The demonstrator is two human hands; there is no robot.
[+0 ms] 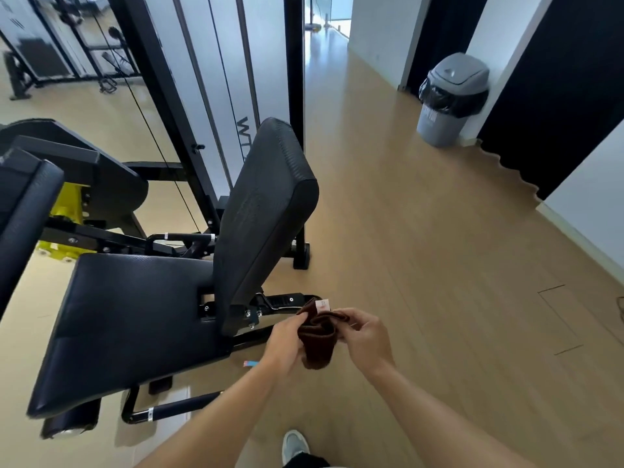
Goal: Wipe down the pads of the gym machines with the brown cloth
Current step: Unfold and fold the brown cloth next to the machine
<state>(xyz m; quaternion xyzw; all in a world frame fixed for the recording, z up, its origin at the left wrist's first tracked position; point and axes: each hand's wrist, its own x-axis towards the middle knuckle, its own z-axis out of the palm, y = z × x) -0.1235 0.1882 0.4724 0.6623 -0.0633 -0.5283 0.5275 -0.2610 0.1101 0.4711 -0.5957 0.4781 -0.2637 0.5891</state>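
A shoe (pixel 294 445) shows at the bottom edge, on the wood floor (pixel 422 231). Both forearms reach forward from below. The left hand (pixel 283 346) and right hand (pixel 363 336) together hold the brown cloth (pixel 317 336) between them, in the air, just right of the machine's seat hinge. Left fingers are curled round the cloth's left edge; right thumb and fingers pinch its right side. The cloth is bunched and folded, with a small white tag (pixel 322 304) standing at its top.

To the left, the black seat pad (pixel 128 319) lies nearly flat, tilted down toward the viewer. The back pad (pixel 266 214) rises from its far end, leaning back. The cloth touches neither pad. A further black pad (pixel 23 211) stands at the left edge, with yellow parts (pixel 67 207) behind it.

Beyond the back pad, a black upright frame (pixel 293 79) rises. Against the far right wall sits a grey bin (pixel 450 99) with a black liner.
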